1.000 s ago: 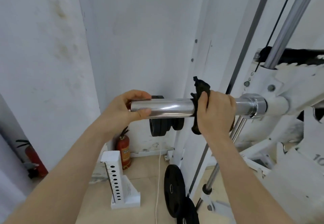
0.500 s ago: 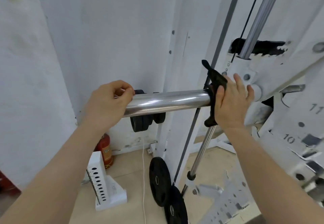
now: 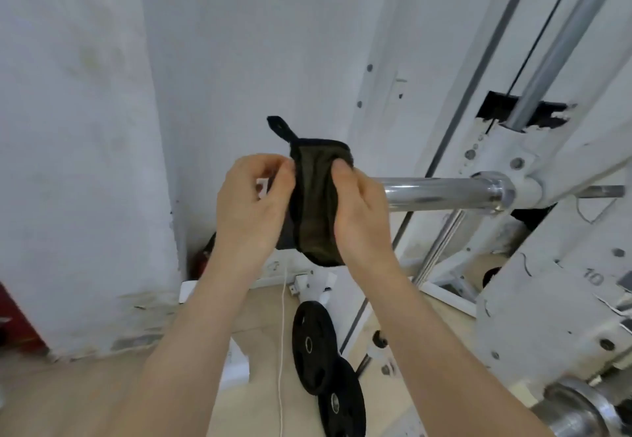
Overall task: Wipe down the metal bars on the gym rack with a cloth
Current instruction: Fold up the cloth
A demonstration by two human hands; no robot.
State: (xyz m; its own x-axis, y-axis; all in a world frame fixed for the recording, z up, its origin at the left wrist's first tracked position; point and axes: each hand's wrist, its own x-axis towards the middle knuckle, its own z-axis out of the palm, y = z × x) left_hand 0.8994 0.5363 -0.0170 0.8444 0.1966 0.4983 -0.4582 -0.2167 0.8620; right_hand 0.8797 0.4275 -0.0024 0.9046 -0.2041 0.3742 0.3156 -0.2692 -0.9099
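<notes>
A dark cloth (image 3: pixel 316 197) with a small hanging loop at its top left is held up in front of the free end of the horizontal chrome bar (image 3: pixel 441 194). My left hand (image 3: pixel 254 204) pinches the cloth's left edge and my right hand (image 3: pixel 359 211) grips its right edge. The cloth and hands hide the bar's free end. To the right the bar runs into a collar on the white gym rack (image 3: pixel 554 176). A slanted chrome guide rod (image 3: pixel 564 40) rises from the rack at the upper right.
White walls stand close behind and on the left. Two black weight plates (image 3: pixel 313 346) lean on the floor below my hands, beside a thin white cord (image 3: pixel 282 334). A white numbered upright (image 3: pixel 533 286) and another chrome sleeve (image 3: pixel 578 409) fill the lower right.
My left hand has let go of the bar end and taken the cloth's left edge. My right hand slid left along the bar, and the cloth now hangs between both hands.
</notes>
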